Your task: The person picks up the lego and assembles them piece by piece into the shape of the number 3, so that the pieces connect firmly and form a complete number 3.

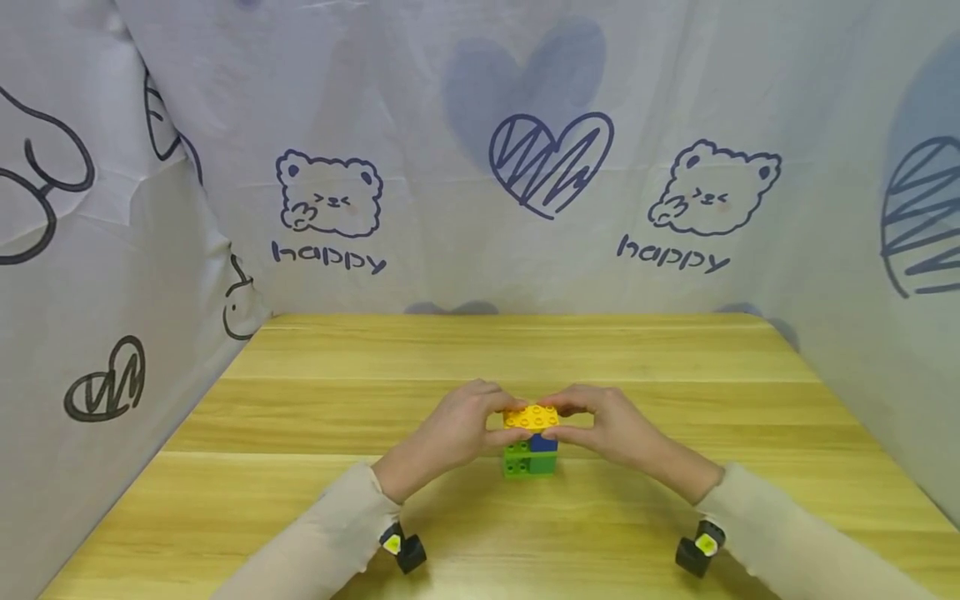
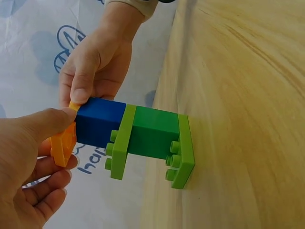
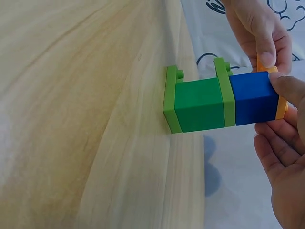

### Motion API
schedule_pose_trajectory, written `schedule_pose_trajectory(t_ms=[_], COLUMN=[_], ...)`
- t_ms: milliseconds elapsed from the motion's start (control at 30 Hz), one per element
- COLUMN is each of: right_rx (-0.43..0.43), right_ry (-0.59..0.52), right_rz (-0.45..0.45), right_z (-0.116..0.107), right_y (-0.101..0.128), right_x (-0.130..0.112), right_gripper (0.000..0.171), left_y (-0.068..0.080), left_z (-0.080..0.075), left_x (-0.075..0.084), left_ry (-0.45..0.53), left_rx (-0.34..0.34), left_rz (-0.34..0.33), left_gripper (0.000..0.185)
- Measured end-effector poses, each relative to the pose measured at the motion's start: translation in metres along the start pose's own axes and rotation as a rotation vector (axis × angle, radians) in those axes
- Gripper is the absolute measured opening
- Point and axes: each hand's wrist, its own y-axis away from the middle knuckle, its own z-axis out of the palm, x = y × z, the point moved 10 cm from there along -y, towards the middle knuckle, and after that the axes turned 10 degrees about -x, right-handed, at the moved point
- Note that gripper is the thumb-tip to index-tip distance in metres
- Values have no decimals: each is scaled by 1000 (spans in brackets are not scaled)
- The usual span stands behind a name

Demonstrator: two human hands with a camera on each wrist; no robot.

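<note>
A small tower of toy building bricks stands upright on the table. From the bottom it has a light green plate [image 2: 187,155], a green block [image 2: 156,133], a second light green plate [image 2: 123,143], a blue block [image 2: 101,121] and a yellow plate [image 1: 534,417] on top. My left hand [image 1: 457,425] pinches the yellow plate's left end between thumb and fingers. Its right end is pinched by my right hand [image 1: 618,425]. The yellow plate sits against the blue block at the right; its left part overhangs. Whether it is fully pressed down I cannot tell.
The wooden table [image 1: 337,417] extends around the tower. White cloth [image 1: 450,250] with printed hearts and bears hangs behind it and along both sides. A small black camera device [image 1: 403,550] is on the left wrist, another black device [image 1: 701,548] on the right.
</note>
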Motion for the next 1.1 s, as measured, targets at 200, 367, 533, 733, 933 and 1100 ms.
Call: schedule_pose_trajectory(t_ms=[200, 367, 533, 733, 933, 1100], right_rx=[17, 19, -25, -68, -115, -144], right_ry=[5, 8, -2, 20, 112, 178], right_rz=[7, 18, 58, 73, 111, 119], right_z=[1, 2, 7, 15, 26, 32], right_y=[1, 0, 2, 8, 13, 15], right_x=[1, 2, 8, 16, 25, 28], right_gripper=[39, 43, 60, 64, 62, 57], left_y=[3, 5, 9, 13, 16, 17], left_z=[4, 8, 16, 28, 39, 44], left_x=[-6, -12, -25, -34, -38, -38], left_ry=[63, 111, 129, 110, 51, -46], left_rx=[50, 44, -12, -76, -139, -161], left_rz=[24, 13, -84, -134, -149, -130], left_gripper=[37, 47, 62, 62, 59, 62])
